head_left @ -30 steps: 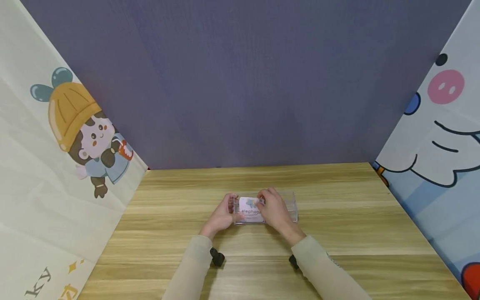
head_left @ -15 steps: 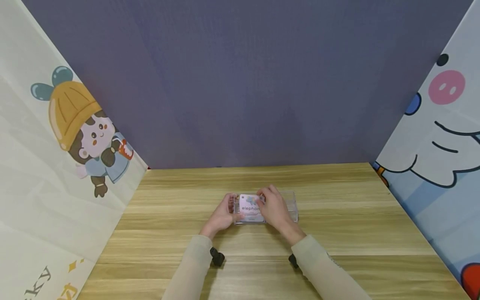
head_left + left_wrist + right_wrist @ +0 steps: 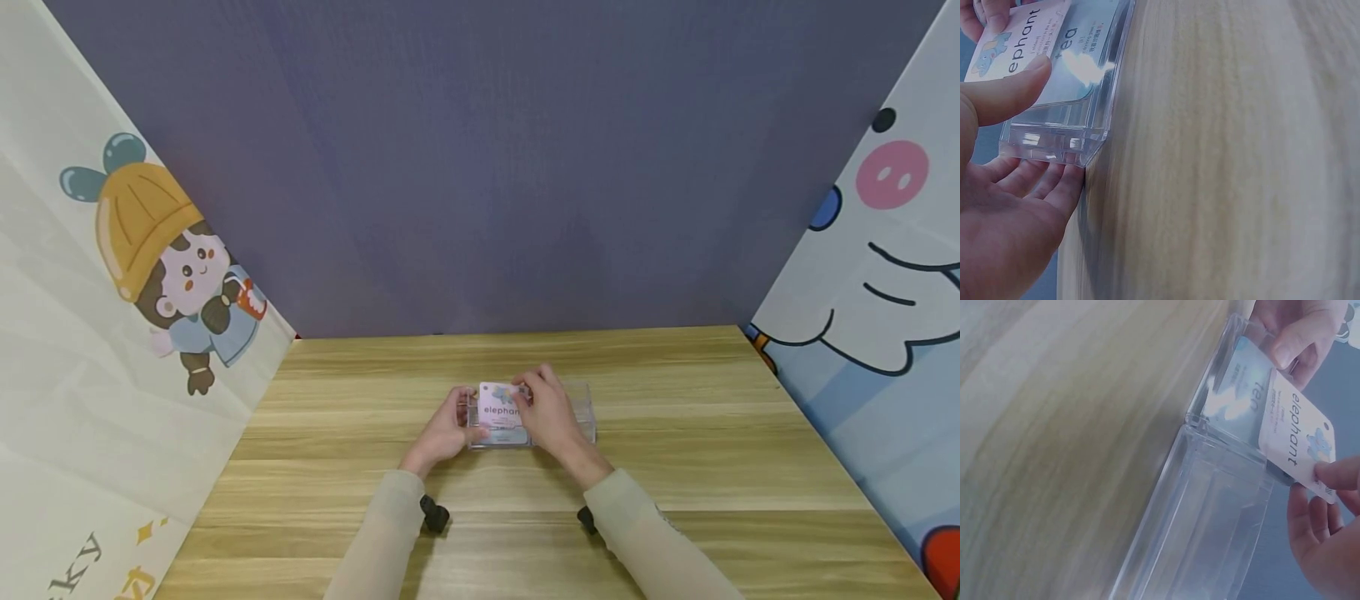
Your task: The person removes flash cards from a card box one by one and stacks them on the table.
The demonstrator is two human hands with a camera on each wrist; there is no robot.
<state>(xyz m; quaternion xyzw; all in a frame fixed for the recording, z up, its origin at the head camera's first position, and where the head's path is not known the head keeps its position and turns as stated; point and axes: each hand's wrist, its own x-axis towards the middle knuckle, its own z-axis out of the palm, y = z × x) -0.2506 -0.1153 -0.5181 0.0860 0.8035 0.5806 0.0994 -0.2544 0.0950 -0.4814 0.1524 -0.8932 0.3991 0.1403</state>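
A clear plastic box (image 3: 583, 412) rests on the table in front of me. My left hand (image 3: 442, 429) grips its left end, thumb over the top and fingers against the end wall, as the left wrist view shows. My right hand (image 3: 553, 417) pinches the far edge of a pink flash card (image 3: 497, 404) with an elephant picture and the word "elephant". The card slants out past the box's far side. Beneath it, a pale blue flash card (image 3: 1241, 381) lies inside the box, its word partly covered. Glare whitens part of the box.
A see-through section (image 3: 1210, 512) of the box extends to the right, beside the part with the cards. The wooden table (image 3: 360, 375) meets a dark back panel (image 3: 510, 167). Cartoon-printed sheets stand at left (image 3: 60, 333) and right (image 3: 885, 300).
The elephant card has slid away from me, toward the box's far side, uncovering more of the blue card. My right hand has moved slightly with it. The left hand and box have stayed put.
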